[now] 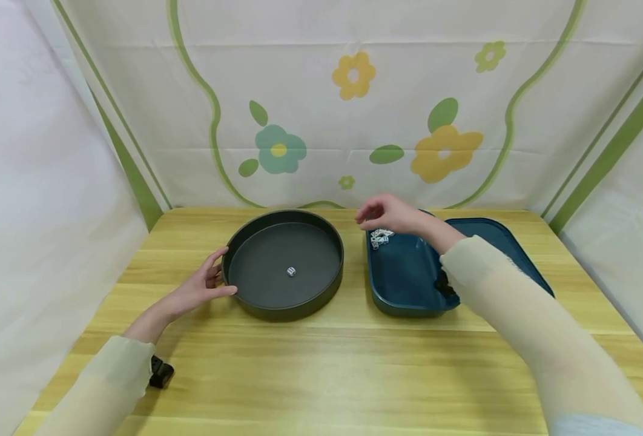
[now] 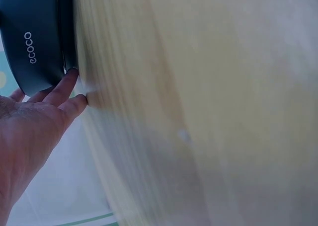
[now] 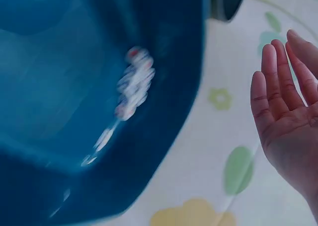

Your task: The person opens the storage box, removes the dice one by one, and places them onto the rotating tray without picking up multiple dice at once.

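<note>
Inside the round dark pan [image 1: 278, 242] lies one small white die [image 1: 291, 272]. My left hand [image 1: 204, 287] spreads its thumb and fingers along the pan's left side, touching it at the rim. In the left wrist view, the fingers of the left hand [image 2: 35, 126] reach to the pan's lower edge near the tabletop, fairly straight. Over the far left corner of the blue container [image 1: 403, 272] hovers my right hand [image 1: 389, 213]. Its palm shows bare in the right wrist view, the fingers slightly bent. Below it, several white dice [image 3: 135, 84] cluster in that corner, blurred.
A second blue piece, lid-like [image 1: 476, 229], lies to the right of the container, partly behind the right forearm. Wooden table [image 1: 321, 375] runs toward me. A flower-printed white curtain [image 1: 310, 91] closes off the back, and white cloth hangs at both sides.
</note>
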A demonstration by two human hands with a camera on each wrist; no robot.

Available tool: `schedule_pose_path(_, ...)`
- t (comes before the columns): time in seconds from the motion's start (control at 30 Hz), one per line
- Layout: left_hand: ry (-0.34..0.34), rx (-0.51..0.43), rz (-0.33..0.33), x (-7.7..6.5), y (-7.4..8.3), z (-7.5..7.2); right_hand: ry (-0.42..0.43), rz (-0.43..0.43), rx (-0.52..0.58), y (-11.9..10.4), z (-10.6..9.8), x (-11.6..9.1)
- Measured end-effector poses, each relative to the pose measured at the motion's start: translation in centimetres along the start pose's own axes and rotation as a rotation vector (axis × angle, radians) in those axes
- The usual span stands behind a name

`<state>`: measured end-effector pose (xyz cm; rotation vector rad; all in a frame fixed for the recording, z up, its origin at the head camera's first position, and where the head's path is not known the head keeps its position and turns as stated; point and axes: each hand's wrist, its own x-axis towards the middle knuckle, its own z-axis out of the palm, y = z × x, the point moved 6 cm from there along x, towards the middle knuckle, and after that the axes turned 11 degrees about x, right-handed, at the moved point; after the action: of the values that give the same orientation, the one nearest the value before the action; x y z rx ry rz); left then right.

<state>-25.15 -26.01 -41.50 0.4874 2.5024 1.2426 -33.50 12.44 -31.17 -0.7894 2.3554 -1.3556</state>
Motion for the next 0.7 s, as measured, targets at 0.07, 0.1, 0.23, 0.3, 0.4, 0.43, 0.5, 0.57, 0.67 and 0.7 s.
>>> schedule_pose_path(0.07, 0.001, -0.004, 0.002, 0.0, 0.1, 0.0, 0.007, 0.004, -0.014, 1.1, -0.6, -0.6)
schedule_pose_path(0.1, -0.001, -0.005, 0.007, 0.0, 0.1, 0.1, 0.01, 0.011, -0.029, 1.7, -0.8, -0.9)
schedule_pose_path(0.23, 0.0, -0.012, 0.003, -0.1, 0.4, 0.0, 0.005, 0.058, -0.079, 4.1, -1.1, -2.0)
schedule_pose_path(0.3, -0.001, -0.01, 0.003, -0.2, 0.4, 0.0, -0.005, 0.087, -0.107, 5.1, -0.8, -2.4)
schedule_pose_path(0.4, 0.003, -0.005, -0.001, -0.3, 0.5, -0.1, -0.036, 0.113, -0.124, 6.1, -0.2, -2.7)
schedule_pose_path(0.43, 0.002, -0.004, 0.002, -0.3, 0.5, -0.1, -0.05, 0.118, -0.129, 6.4, 0.0, -2.8)
schedule_pose_path(0.5, 0.005, 0.001, -0.001, -0.3, 0.4, -0.1, -0.081, 0.127, -0.132, 6.8, 0.4, -2.9)
schedule_pose_path(0.57, 0.008, 0.002, -0.005, -0.3, 0.3, -0.1, -0.115, 0.13, -0.139, 7.1, 0.8, -2.8)
schedule_pose_path(0.67, 0.008, 0.005, -0.014, -0.2, 0.1, 0.0, -0.149, 0.133, -0.153, 7.3, 1.2, -2.6)
schedule_pose_path(0.7, 0.007, 0.004, -0.019, -0.2, 0.1, 0.0, -0.156, 0.133, -0.162, 7.4, 1.3, -2.5)
